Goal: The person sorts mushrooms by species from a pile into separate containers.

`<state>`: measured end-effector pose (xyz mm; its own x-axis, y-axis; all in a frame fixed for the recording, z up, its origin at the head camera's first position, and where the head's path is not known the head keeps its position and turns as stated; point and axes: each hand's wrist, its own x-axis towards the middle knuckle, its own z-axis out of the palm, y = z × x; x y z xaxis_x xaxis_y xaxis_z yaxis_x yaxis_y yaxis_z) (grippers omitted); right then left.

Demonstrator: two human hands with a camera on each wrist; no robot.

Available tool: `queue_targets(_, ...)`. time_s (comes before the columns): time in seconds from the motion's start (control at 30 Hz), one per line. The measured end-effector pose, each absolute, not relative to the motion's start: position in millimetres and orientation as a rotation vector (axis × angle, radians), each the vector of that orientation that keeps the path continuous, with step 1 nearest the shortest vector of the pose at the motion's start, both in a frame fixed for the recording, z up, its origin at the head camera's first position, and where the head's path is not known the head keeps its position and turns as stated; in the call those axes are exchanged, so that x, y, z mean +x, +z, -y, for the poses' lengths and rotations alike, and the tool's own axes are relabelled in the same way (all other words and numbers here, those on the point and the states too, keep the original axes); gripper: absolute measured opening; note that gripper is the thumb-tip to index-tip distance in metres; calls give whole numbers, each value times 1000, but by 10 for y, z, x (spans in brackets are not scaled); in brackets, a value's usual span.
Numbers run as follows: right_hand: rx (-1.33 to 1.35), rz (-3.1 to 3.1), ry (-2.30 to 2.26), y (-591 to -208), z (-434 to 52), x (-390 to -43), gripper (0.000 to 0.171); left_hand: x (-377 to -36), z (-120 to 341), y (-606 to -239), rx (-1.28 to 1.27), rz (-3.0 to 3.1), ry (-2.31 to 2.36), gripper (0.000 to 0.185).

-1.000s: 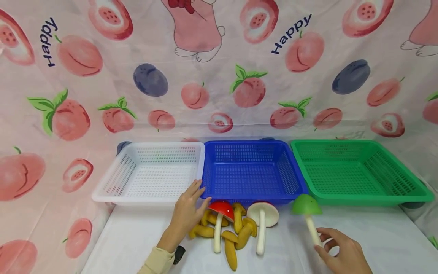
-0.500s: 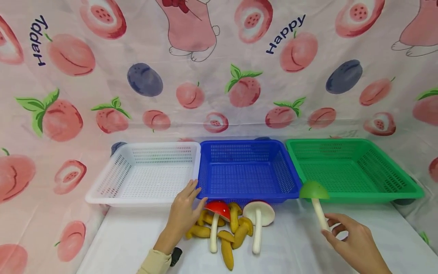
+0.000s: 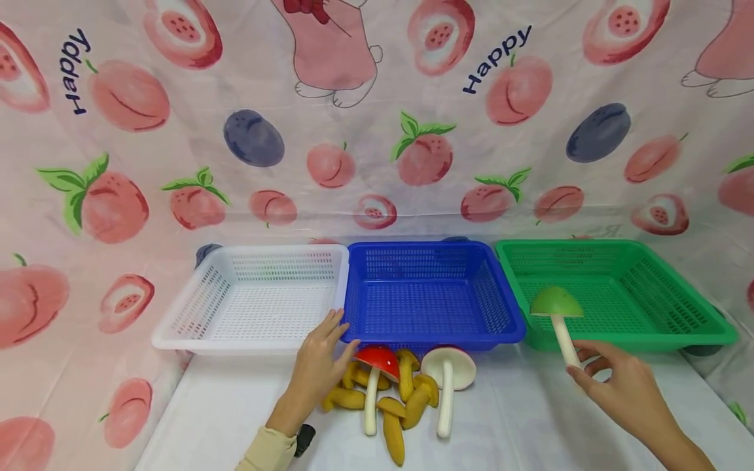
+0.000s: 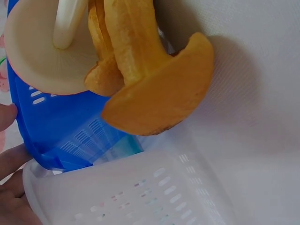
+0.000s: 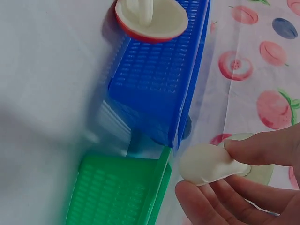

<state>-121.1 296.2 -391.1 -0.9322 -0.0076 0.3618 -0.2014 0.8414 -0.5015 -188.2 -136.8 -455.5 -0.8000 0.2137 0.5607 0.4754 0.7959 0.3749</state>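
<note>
My right hand [image 3: 618, 376] pinches the white stem of a green-capped toy mushroom [image 3: 556, 302], its cap up and overlapping the front of the green basket [image 3: 636, 341]. In the right wrist view, thumb and fingers close round the pale stem end [image 5: 206, 164]. My left hand [image 3: 318, 360] has its fingers relaxed, the fingertips at the front rims where the white basket [image 3: 247, 345] and blue basket [image 3: 436, 340] meet. Beside it a red-capped mushroom [image 3: 377, 360] lies among several yellow-brown mushrooms [image 4: 159, 93]. Another red-edged mushroom [image 3: 449, 369] shows its white underside.
Three perforated baskets stand in a row along the back of the white-covered table [image 3: 501, 432]. Behind them hangs a pink fruit-print cloth [image 3: 365, 131]. A black band [image 3: 304, 439] is on the left wrist.
My right hand has carried the green-capped mushroom up and rightward, from in front of the baskets to over the green basket's front rim. The left hand has stayed in place.
</note>
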Motion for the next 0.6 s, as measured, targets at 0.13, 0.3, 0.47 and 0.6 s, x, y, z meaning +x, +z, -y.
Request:
queue_targets(0.13,199,2635,768,-3897,-2996,-1318,39,-1875,1373,-4538,-509,2489,-726,39)
queue_targets(0.3,233,2612,741,-3877,-3021,-1436,36,-1870,1372,-4526,-506,2497,-740,39)
queue_targets(0.47,237,2618,716,-3861,-3031,-1557,37,-1873,1370,-4519,-510,2488,-744,39)
queue_targets(0.6,230,2634,699,-3862,-3038,-1658,37,-1880,1370,-4522,-511,2484,-737,40)
